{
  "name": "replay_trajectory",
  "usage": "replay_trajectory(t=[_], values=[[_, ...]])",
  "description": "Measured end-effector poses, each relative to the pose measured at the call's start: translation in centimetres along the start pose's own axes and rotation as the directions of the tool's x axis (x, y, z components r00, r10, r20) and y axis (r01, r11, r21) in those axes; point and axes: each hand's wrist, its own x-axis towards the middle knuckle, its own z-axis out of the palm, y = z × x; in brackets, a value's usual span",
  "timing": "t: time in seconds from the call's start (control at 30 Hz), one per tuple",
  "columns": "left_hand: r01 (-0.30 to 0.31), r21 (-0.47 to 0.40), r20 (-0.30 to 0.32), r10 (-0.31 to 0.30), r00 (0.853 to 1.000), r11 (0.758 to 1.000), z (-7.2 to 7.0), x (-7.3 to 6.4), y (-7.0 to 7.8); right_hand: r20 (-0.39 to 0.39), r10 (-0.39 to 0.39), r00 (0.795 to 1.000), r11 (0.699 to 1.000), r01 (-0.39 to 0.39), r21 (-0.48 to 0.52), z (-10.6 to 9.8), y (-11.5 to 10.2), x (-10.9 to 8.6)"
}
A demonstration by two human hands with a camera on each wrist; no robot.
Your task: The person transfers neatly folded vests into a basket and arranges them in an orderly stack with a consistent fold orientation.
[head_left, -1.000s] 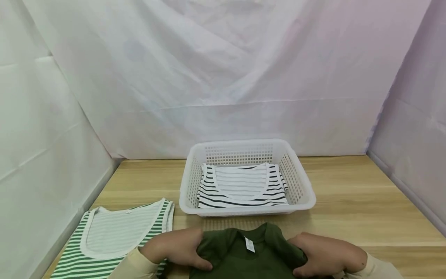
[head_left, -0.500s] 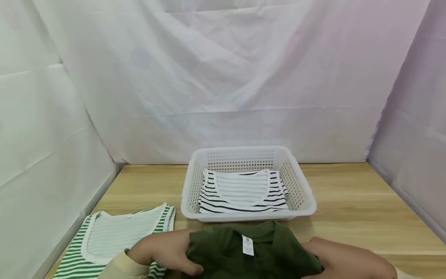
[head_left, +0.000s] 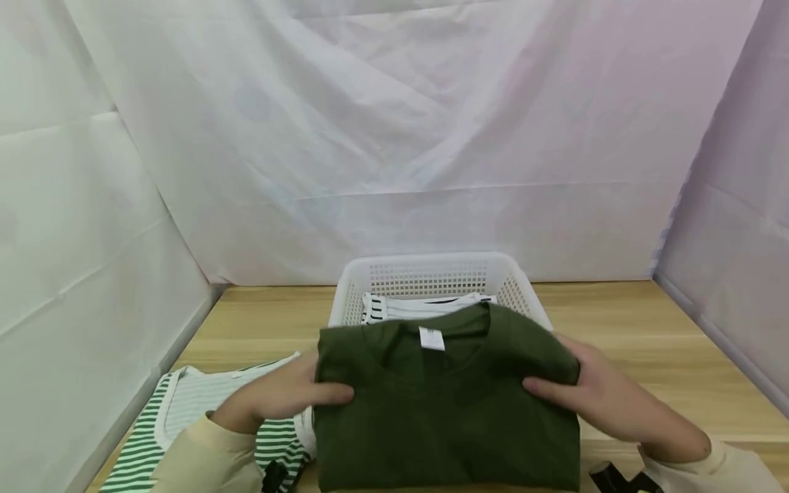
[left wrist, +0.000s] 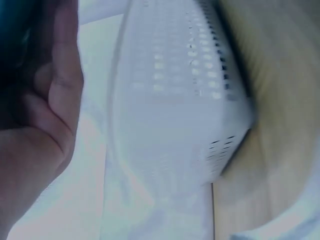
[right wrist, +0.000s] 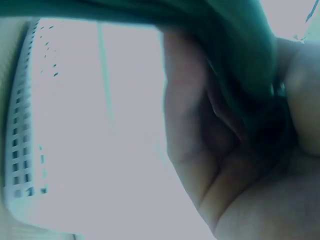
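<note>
A folded dark green shirt (head_left: 444,411) with a white neck label hangs between my two hands in the head view. My left hand (head_left: 286,390) grips its left edge, thumb lying on the front. At the opposite edge my right hand (head_left: 594,390) holds it the same way, with the other fingers hidden behind the cloth. The shirt's collar overlaps the front of a white plastic basket (head_left: 431,263). Inside the basket a black-and-white striped shirt (head_left: 413,308) shows only along its top. In the right wrist view green fabric (right wrist: 245,45) runs between thumb and fingers.
To the left, a folded green-and-white striped shirt (head_left: 148,424) lies on the wooden table (head_left: 641,342), partly behind my left forearm. White cloth walls (head_left: 394,137) enclose the table at the back and both sides.
Both hands have raised the green shirt from the front edge of the view, forward towards the basket. More of its front now shows, and it covers the basket's near rim.
</note>
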Motion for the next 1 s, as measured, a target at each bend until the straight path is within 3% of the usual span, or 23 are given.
replay_trajectory(t=[0.1,0.2,0.37,0.53,0.7,0.87,1.0], values=[[0.01,-0.086,-0.09,-0.018,0.996,0.996,-1.0,0.7,0.7,-0.051,0.068,0.996,0.997,-0.066,0.027,-0.8,-0.7,1.2],[0.032,-0.154,-0.185,-0.061,0.981,0.987,-1.4,1.6,1.1,-0.081,0.124,0.989,0.992,-0.123,0.01,-1.5,-1.0,2.3],[0.028,-0.151,-0.31,-0.074,0.948,0.988,-2.0,3.5,1.5,-0.127,0.15,0.981,0.986,-0.158,-0.056,-2.4,-1.1,4.4],[0.015,-0.125,-0.375,-0.061,0.925,0.992,-2.9,5.4,1.5,-0.127,0.109,0.986,0.994,-0.111,-0.008,-3.1,-0.7,6.7],[0.094,-0.079,-0.435,-0.119,0.893,0.992,-3.6,7.3,1.0,-0.115,0.115,0.987,0.993,-0.113,0.024,-3.4,0.5,9.2],[0.198,0.009,-0.475,-0.171,0.864,0.98,-4.1,9.1,-0.2,-0.124,0.121,0.985,0.99,-0.129,-0.062,-3.5,2.2,11.5],[0.285,0.085,-0.454,-0.218,0.864,0.955,-3.8,10.1,-1.6,-0.109,0.165,0.98,0.966,-0.183,-0.183,-2.8,3.8,12.8]])
